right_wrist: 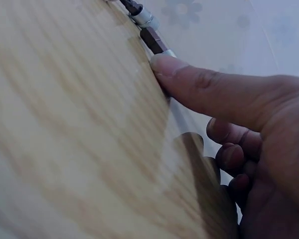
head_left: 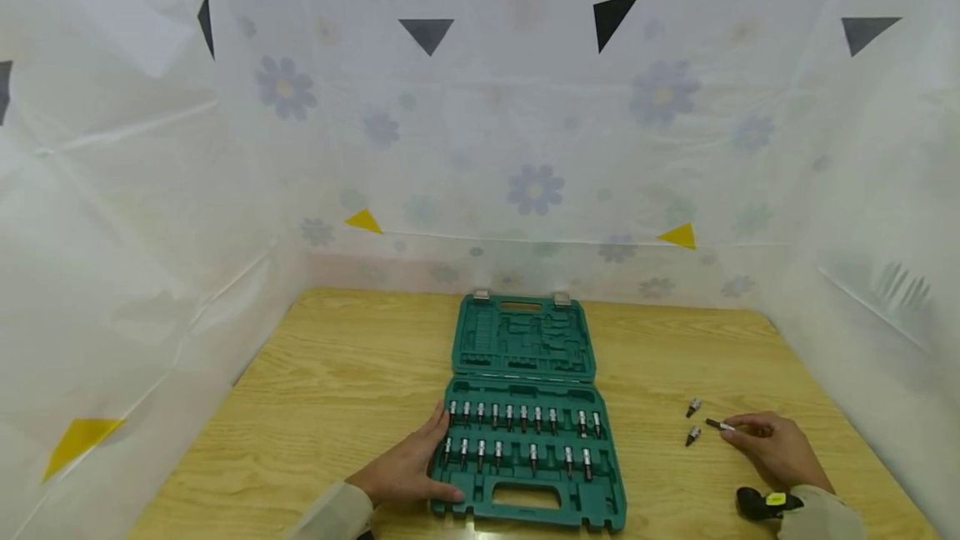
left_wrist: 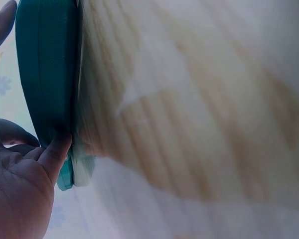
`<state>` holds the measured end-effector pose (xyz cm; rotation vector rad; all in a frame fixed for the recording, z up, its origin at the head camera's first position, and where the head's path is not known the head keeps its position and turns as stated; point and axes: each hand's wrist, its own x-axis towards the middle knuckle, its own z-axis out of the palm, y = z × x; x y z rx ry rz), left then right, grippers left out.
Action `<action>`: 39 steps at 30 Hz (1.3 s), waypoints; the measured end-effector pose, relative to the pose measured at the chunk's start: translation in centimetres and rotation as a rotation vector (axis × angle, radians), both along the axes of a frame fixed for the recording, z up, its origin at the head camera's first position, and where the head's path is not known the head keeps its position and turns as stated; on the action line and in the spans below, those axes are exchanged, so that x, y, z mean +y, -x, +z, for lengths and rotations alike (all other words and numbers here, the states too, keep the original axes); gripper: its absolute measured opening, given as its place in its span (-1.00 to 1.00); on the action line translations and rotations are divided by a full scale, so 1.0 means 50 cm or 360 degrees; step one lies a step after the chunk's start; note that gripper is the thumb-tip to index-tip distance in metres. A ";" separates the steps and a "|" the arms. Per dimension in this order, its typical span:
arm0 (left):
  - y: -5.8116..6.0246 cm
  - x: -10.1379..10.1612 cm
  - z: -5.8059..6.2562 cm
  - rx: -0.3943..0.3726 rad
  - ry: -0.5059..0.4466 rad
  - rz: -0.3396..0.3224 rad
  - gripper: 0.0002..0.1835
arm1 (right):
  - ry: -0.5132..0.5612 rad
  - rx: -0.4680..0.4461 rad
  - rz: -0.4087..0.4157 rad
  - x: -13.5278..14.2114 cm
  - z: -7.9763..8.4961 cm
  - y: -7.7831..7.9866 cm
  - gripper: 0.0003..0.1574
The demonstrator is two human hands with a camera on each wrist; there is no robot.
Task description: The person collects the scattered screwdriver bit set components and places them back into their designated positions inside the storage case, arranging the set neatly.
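Note:
My left hand rests on the near left corner of an open green tool case, its thumb on top and its fingers along the side. In the left wrist view the fingers touch the case's side wall. Two rows of chrome bit sockets stand in the case's lower half. To the right, my right hand pinches a bit socket between thumb and index finger, close over the table, dark tip pointing left. Two more bit sockets, one farther and one nearer, lie beside it.
The case's lid lies folded back on the wooden table, with two metal latches at its far edge. Pale flowered sheeting walls the table at the back and both sides. A black device sits at my right wrist.

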<state>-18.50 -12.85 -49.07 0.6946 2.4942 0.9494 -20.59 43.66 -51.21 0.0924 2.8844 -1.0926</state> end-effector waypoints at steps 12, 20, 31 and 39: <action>-0.002 0.002 0.006 -0.0018 0.0017 0.0002 0.25 | -0.0026 0.0017 -0.0026 0.004 -0.005 -0.006 -0.34; -0.001 0.002 0.007 -0.0004 0.0017 -0.0008 0.23 | -0.0034 0.0072 -0.0050 0.002 -0.008 -0.005 -0.33; -0.001 0.001 0.008 -0.0001 0.0025 -0.0001 0.24 | -0.0002 0.0103 -0.0053 0.001 -0.010 -0.009 -0.36; -0.003 0.001 0.006 -0.0005 0.0031 0.0007 0.24 | 0.0033 0.0095 -0.0055 0.000 -0.012 -0.011 -0.33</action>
